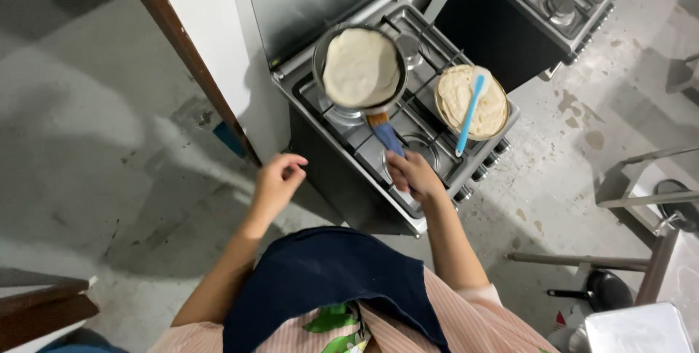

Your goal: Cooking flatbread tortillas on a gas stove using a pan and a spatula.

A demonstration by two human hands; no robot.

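Pale round flatbread (361, 67) fills the pan (320, 47), apparently lifted; right hand (412, 176) grips its handle (386, 134).

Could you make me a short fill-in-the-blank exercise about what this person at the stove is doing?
1. The right hand grips the blue handle of a ____ lifted above the stove.
2. The flatbread in it is ____ in shape.
3. A light-blue spatula lies across a stack of flatbreads on the ____ side of the stove.
4. The left hand holds ____.

Missing words: pan; round; right; nothing
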